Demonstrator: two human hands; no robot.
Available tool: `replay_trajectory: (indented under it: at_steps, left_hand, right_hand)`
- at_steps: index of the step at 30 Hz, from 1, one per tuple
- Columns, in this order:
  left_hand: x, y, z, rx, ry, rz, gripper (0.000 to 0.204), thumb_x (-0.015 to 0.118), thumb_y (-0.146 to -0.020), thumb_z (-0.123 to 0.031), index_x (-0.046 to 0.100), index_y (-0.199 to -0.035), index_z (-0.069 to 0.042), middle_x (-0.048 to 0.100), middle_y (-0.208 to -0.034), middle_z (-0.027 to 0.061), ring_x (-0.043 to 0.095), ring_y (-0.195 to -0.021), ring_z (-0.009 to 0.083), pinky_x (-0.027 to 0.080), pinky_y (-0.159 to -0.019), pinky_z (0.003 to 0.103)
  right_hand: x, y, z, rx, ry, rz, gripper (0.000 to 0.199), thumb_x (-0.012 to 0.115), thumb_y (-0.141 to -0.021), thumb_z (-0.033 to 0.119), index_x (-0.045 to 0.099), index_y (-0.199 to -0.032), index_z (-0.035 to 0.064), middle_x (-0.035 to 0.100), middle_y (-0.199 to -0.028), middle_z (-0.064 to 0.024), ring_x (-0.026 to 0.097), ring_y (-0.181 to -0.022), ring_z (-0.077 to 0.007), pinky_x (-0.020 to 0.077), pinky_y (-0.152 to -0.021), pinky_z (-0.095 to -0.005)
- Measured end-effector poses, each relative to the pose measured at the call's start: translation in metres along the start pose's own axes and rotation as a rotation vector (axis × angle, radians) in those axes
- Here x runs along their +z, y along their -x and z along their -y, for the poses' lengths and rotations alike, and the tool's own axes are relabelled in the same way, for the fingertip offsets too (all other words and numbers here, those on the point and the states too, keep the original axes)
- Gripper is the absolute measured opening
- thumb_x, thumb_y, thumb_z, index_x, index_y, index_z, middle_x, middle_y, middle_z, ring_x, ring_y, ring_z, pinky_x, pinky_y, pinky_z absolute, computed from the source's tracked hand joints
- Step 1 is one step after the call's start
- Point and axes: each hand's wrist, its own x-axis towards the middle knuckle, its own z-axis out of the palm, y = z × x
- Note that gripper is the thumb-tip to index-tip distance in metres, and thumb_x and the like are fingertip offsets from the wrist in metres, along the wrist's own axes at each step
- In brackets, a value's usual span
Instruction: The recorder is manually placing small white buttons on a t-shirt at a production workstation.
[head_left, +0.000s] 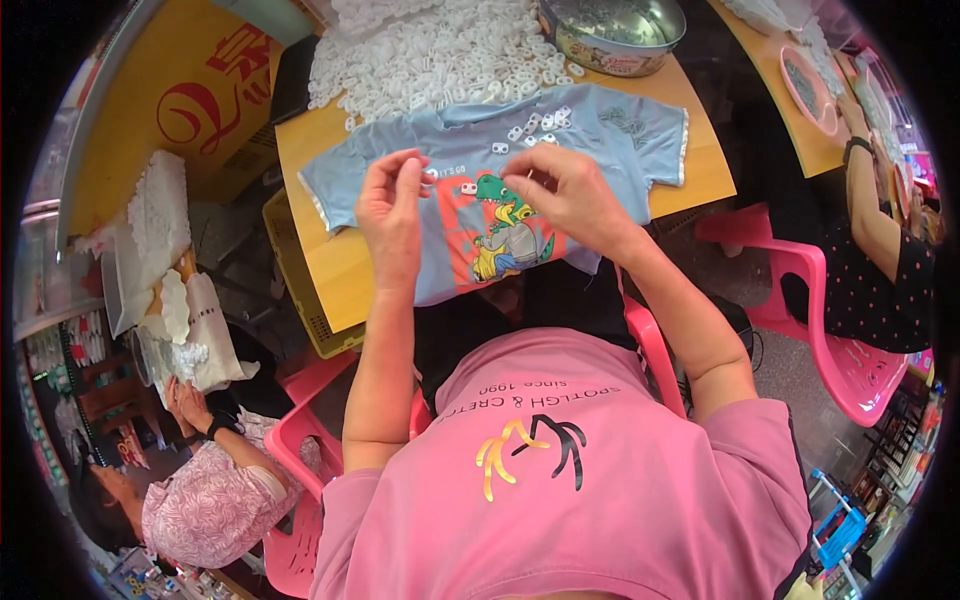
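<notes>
Wooden surface (340, 265) carries a blue shirt (600, 135) spread flat. Fingers (412, 165) of the left hand (390, 210) are pinched on a small white clip, those of the right hand (570, 190) closed on something hidden. Both are best kept low over the shirt, near the loose clips (530, 128) and the pile (430, 50) beyond.

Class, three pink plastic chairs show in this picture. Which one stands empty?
The pink chair at the right, beside the person in the dotted top. The other two are sat on, one by the camera wearer, one by the person at lower left.

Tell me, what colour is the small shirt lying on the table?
Light blue T-shirt with an orange dinosaur print, seen in the head view.
</notes>
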Motion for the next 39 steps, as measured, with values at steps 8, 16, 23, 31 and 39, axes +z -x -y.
replay_trajectory:
  at_steps: [8,16,23,31,39]
  left_hand:
    - [-0.025,0.016,-0.001,-0.111,0.065,-0.083,0.014,0.059,-0.096,-0.011,0.061,-0.105,0.000,0.065,-0.094,0.0058,0.059,-0.078,0.0095,0.048,-0.072,0.023]
    - [-0.017,0.027,-0.008,-0.013,-0.189,-0.007,0.012,0.058,-0.095,-0.006,0.062,-0.105,0.000,0.064,-0.097,0.0048,0.060,-0.083,0.0103,0.049,-0.076,0.025]
    - [0.008,0.031,-0.008,0.382,-0.408,0.269,0.023,0.063,-0.085,0.006,0.062,-0.107,0.000,0.064,-0.103,0.0116,0.064,-0.083,0.0186,0.052,-0.073,0.029]
    - [0.035,0.041,0.000,0.487,-0.500,0.276,0.030,0.069,-0.082,0.004,0.060,-0.111,-0.001,0.064,-0.097,0.0113,0.064,-0.081,0.0225,0.053,-0.071,0.032]
    - [0.052,0.043,-0.002,0.511,-0.475,0.281,0.024,0.069,-0.083,0.002,0.063,-0.106,0.000,0.067,-0.094,0.0127,0.066,-0.084,0.0236,0.052,-0.072,0.033]
  right_hand:
    - [0.044,-0.015,-0.013,-0.298,0.391,-0.133,0.010,0.070,-0.080,0.013,0.068,-0.089,0.0075,0.061,-0.082,-0.0101,0.063,-0.068,-0.0283,0.0491,-0.059,-0.0363]
    - [0.056,-0.021,-0.010,-0.363,0.552,-0.062,0.014,0.068,-0.079,0.014,0.058,-0.076,0.0054,0.055,-0.079,-0.0093,0.061,-0.073,-0.0288,0.0489,-0.060,-0.0396]
    - [0.036,-0.007,0.003,0.242,-0.422,0.002,0.019,0.067,-0.088,0.009,0.061,-0.103,-0.0016,0.067,-0.085,-0.0051,0.062,-0.074,-0.0078,0.0492,-0.063,-0.0237]
    - [0.017,0.016,0.008,0.402,-0.703,-0.077,0.020,0.064,-0.090,0.011,0.060,-0.104,-0.0027,0.066,-0.087,-0.0050,0.061,-0.073,-0.0069,0.0500,-0.061,-0.0234]
    - [0.012,0.028,-0.002,0.383,-0.964,-0.157,0.022,0.065,-0.093,0.014,0.059,-0.107,-0.0011,0.064,-0.091,-0.0039,0.059,-0.072,-0.0067,0.0502,-0.061,-0.0213]
